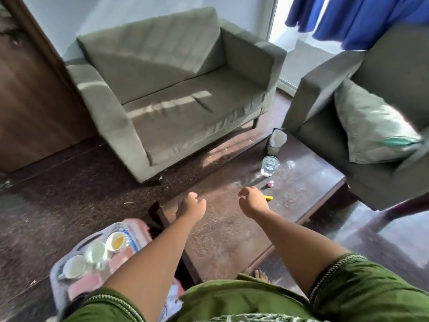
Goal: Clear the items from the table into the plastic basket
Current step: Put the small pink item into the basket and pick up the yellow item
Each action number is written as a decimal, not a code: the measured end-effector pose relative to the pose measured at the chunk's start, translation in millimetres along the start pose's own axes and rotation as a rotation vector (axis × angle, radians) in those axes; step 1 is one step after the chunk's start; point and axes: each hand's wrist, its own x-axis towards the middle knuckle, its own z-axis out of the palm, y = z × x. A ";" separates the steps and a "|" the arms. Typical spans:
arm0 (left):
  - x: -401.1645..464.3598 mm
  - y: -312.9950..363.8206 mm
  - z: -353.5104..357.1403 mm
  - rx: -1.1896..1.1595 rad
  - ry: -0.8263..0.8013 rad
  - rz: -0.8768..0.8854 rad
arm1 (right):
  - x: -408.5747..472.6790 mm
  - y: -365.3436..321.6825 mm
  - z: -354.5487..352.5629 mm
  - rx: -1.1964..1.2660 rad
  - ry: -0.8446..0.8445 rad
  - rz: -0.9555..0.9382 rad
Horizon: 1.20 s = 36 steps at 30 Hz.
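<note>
A low dark table runs from bottom centre to the right. On it stand a clear glass, a grey cup at the far corner, a small pink-capped item and a yellow item, partly hidden by my right hand. A pink plastic basket on the floor at lower left holds three white cups. My left hand hovers over the table's left edge with fingers curled and nothing in it. My right hand hangs over the table, fingers loosely curled, holding nothing.
A grey two-seat sofa stands beyond the table. A second grey sofa with a pale cushion lies at the right. A brown door is on the left, blue curtains at top right. Dark carpet covers the floor.
</note>
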 end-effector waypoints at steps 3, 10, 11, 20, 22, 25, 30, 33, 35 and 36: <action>5.7 39.6 53.4 -0.033 -0.007 -0.038 | 29.3 49.9 -31.2 -0.096 -0.047 0.001; 18.4 117.2 147.0 -0.472 -0.092 -0.100 | 92.4 138.3 -79.8 -0.163 -0.071 0.063; 22.1 124.1 156.0 -0.485 -0.103 -0.101 | 100.9 147.8 -80.9 -0.150 -0.073 0.080; 86.4 119.0 236.0 -0.341 -0.150 -0.156 | 180.5 200.6 -45.8 -0.063 -0.112 0.154; 102.3 115.1 254.2 -0.360 -0.139 -0.186 | 205.2 207.1 -34.3 -0.055 -0.128 0.149; 124.7 108.7 278.3 -0.384 -0.135 -0.198 | 245.3 212.2 -18.6 -0.042 -0.116 0.161; 150.7 95.1 303.5 -0.352 -0.096 -0.207 | 286.7 227.9 9.5 -0.133 -0.139 0.078; 158.6 90.9 306.2 -0.358 -0.078 -0.225 | 293.4 239.9 22.3 -0.183 -0.165 0.028; 161.6 87.8 304.8 -0.353 -0.086 -0.221 | 294.2 243.5 26.5 -0.181 -0.152 0.013; 162.1 85.5 303.2 -0.348 -0.088 -0.221 | 293.6 243.4 27.2 -0.156 -0.141 0.029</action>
